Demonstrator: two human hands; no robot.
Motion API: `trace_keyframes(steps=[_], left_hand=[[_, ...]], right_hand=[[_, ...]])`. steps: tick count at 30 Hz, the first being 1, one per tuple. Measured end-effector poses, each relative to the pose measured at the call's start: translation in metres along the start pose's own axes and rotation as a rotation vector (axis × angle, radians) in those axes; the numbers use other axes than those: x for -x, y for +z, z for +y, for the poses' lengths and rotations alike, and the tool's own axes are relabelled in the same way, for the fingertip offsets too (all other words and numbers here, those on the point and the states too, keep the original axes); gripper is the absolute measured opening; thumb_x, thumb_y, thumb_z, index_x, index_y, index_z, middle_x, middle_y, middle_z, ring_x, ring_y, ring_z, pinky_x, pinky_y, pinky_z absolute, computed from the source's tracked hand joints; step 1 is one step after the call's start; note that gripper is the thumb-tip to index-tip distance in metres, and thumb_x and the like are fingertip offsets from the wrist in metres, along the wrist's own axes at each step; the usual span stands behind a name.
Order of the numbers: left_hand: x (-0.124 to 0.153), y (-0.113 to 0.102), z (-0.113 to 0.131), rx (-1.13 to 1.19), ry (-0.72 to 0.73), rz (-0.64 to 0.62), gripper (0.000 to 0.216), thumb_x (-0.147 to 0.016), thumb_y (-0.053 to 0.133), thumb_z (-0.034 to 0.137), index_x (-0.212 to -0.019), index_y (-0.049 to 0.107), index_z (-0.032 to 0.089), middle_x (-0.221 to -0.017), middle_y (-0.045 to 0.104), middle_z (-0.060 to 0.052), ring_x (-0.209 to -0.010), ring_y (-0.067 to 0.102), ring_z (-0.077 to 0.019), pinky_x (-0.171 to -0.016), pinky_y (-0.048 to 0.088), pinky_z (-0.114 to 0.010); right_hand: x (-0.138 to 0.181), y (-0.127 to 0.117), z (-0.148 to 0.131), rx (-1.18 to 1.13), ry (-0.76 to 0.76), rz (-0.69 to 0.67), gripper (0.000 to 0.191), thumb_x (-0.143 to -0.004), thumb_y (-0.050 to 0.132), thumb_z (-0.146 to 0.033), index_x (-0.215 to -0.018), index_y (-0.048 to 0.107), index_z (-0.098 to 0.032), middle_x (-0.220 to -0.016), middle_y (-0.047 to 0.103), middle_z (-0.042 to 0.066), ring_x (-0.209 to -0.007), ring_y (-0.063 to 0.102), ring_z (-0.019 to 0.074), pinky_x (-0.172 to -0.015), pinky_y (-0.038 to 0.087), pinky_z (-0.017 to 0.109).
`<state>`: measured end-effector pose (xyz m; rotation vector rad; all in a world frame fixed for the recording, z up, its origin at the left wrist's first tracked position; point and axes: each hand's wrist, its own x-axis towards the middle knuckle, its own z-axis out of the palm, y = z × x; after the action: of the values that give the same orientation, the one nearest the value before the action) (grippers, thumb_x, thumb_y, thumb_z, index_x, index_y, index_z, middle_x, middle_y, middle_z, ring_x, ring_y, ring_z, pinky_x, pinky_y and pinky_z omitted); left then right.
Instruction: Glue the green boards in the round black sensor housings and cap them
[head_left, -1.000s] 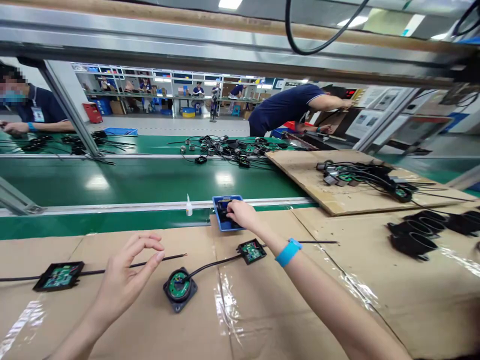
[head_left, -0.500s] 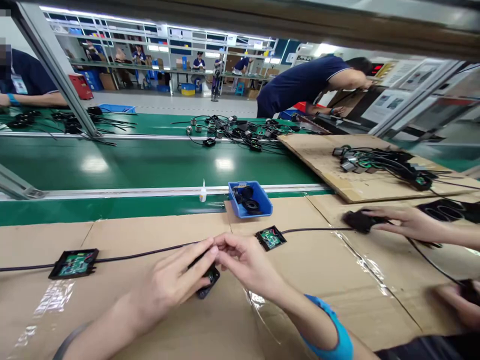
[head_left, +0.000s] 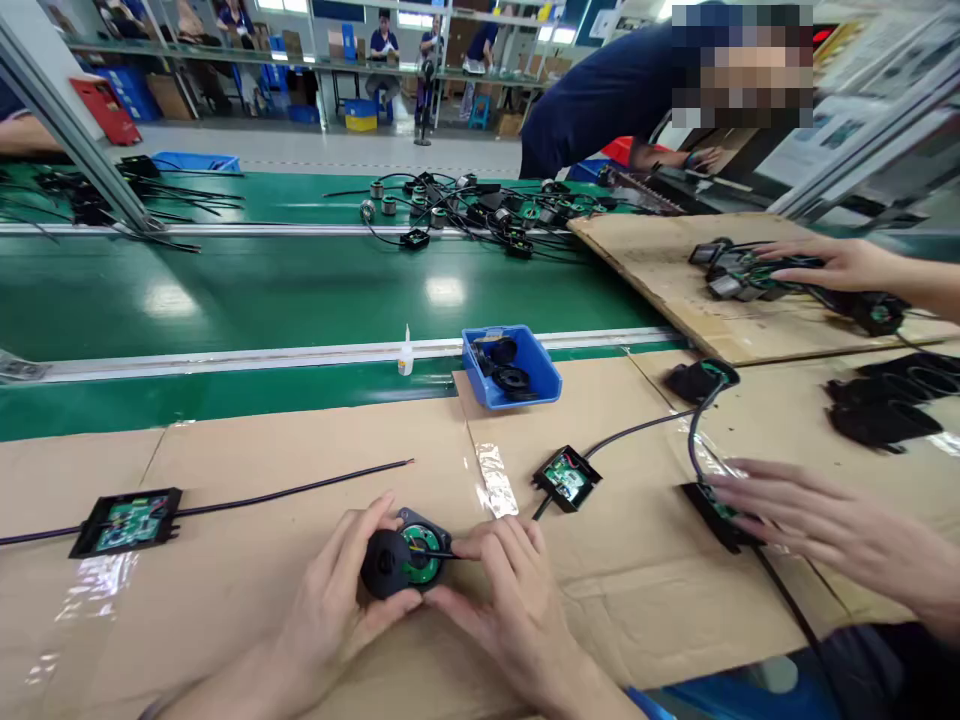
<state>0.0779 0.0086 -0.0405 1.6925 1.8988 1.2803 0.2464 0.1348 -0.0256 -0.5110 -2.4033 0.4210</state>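
Lower centre of frame: a round black housing with a green circuit board point(head_left: 421, 556) lies flat on the cardboard-covered bench point(head_left: 262, 620), between both hands and touching each. Left hand point(head_left: 337, 605) is closed on a round black plastic cap point(head_left: 384, 566), thumb below and fingers above, with the cap overlapping the housing's left half. Right hand point(head_left: 514, 610) is narrow, its fingertips together at the housing's right edge, where a thin black cable point(head_left: 535, 511) leaves it. Left hand is nearer the board's centre; right hand sits at the rim. The assembly's long axis runs up and right along the cable to a small square black module with a green board point(head_left: 567, 478). Above it, a blue plastic bin point(head_left: 540, 372) of black parts and a small white glue bottle point(head_left: 405, 356) stand by the green conveyor belt point(head_left: 300, 290). A second square module point(head_left: 127, 520) lies at lower left, well apart. At right, a co-worker's hand point(head_left: 821, 520) rests flat on another black part.
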Motion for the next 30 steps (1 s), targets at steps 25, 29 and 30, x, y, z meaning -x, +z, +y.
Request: trace_keyframes(steps=[25, 29, 30], left_hand=[[-0.042, 0.0, 0.02, -0.119, 0.313, -0.005, 0.031, -0.081, 0.075, 0.034, -0.102, 0.068, 0.013, -0.107, 0.063, -0.013, -0.096, 0.062, -0.0217, -0.077, 0.055, -0.035], [-0.039, 0.006, 0.02, -0.161, 0.323, 0.035, 0.031, -0.079, 0.078, 0.031, -0.1, 0.068, 0.01, -0.105, 0.063, -0.014, -0.094, 0.063, -0.0225, -0.075, 0.054, -0.036], [-0.039, 0.007, 0.02, -0.176, 0.332, 0.042, 0.032, -0.078, 0.079, 0.03, -0.1, 0.068, 0.01, -0.105, 0.063, -0.014, -0.094, 0.062, -0.0228, -0.074, 0.054, -0.036]], right_hand=[[0.002, -0.013, 0.018, -0.223, 0.011, -0.005, 0.012, -0.093, 0.064, -0.024, -0.093, 0.057, -0.014, -0.079, 0.059, 0.004, -0.072, 0.053, 0.0139, -0.069, 0.04, 0.03], [0.002, -0.013, 0.017, -0.23, 0.017, -0.014, 0.007, -0.092, 0.063, -0.019, -0.093, 0.058, -0.014, -0.079, 0.059, 0.004, -0.072, 0.054, 0.0141, -0.07, 0.041, 0.03], [0.002, -0.013, 0.017, -0.233, 0.019, -0.016, 0.007, -0.092, 0.063, -0.018, -0.093, 0.058, -0.014, -0.079, 0.059, 0.004, -0.073, 0.054, 0.0141, -0.07, 0.041, 0.03]])
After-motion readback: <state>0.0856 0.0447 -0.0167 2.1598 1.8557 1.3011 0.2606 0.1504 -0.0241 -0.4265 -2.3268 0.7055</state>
